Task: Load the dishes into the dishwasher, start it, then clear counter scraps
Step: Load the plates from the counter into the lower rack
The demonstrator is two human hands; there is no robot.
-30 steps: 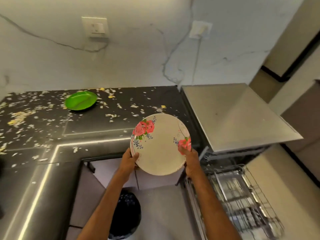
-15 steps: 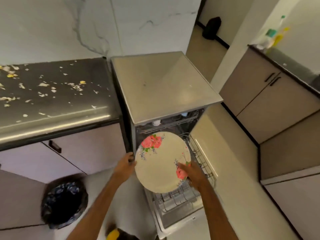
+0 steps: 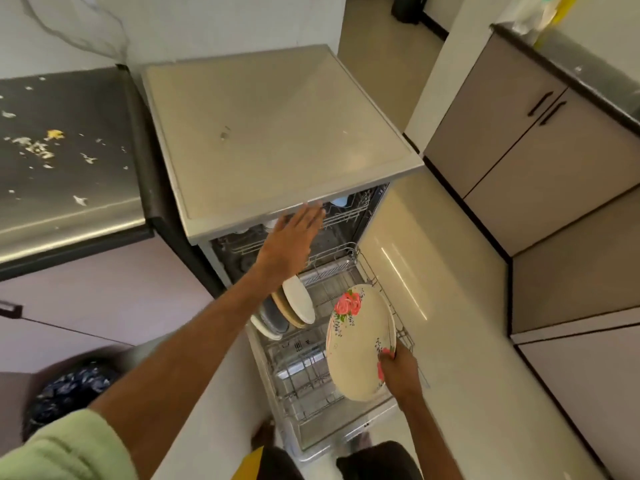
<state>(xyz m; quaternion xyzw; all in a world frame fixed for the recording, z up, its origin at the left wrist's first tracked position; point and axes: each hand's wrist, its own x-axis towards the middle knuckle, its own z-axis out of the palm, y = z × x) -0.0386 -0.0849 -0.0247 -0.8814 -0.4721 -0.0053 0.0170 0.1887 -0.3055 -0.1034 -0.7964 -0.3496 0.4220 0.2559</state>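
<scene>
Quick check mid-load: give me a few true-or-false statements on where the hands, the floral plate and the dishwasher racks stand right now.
1. The right hand grips the floral plate by its rim. True.
2. The left hand holds the plate too. False: it is open, stretched toward the upper rack.
3. The lower rack is pulled out, with plates standing in it. True.
4. The counter is free of scraps. False: scraps lie scattered on it.

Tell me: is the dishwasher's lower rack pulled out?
Pulled out: the lower rack sits forward of the dishwasher body, holding plates.
</scene>
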